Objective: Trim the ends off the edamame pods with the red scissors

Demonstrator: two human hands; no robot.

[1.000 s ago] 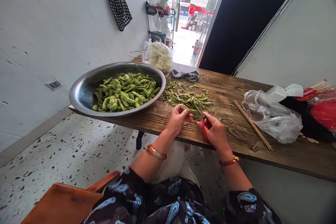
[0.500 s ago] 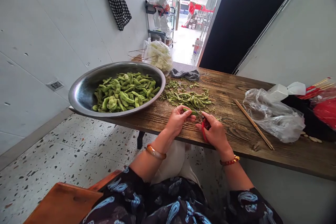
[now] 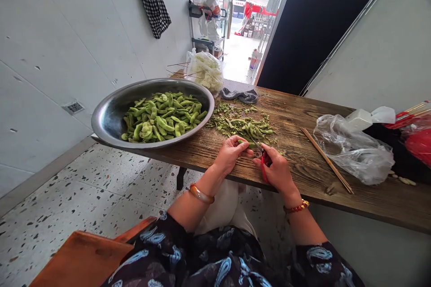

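Observation:
Near the front edge of the wooden table (image 3: 292, 161), my left hand (image 3: 231, 152) pinches a green edamame pod (image 3: 251, 144). My right hand (image 3: 276, 167) is closed round red-handled scissors (image 3: 264, 169), their blades at the pod's right end. Just beyond both hands lie a small pile of loose pods (image 3: 251, 126) and scattered green trimmings (image 3: 224, 114). To the left, a wide metal basin (image 3: 107, 119) holds a heap of edamame pods (image 3: 164, 114).
Behind the basin stands a clear bag of pale cauliflower-like pieces (image 3: 207, 71), beside a grey cloth (image 3: 239, 95). Wooden sticks (image 3: 326, 160) and a crumpled plastic bag (image 3: 353, 152) lie on the right. An orange-brown wooden seat (image 3: 81, 258) is at lower left.
The view has shifted slightly, moving everything a little to the right in the picture. Both hands keep their grip on the pod and the scissors, in nearly the same place.

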